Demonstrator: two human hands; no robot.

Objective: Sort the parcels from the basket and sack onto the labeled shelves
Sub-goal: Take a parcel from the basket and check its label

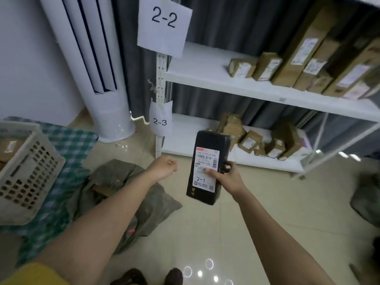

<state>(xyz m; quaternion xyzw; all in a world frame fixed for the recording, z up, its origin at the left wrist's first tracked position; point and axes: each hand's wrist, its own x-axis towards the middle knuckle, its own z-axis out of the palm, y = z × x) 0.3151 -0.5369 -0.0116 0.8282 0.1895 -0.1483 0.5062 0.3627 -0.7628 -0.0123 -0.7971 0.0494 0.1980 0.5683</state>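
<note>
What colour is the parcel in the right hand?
Black, with a white label; the parcel shows in the head view.

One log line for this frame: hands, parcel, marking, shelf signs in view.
right hand: grips black parcel | marking: 2-1 | left hand: curled, holds nothing | signs: 2-2, 2-3
</note>
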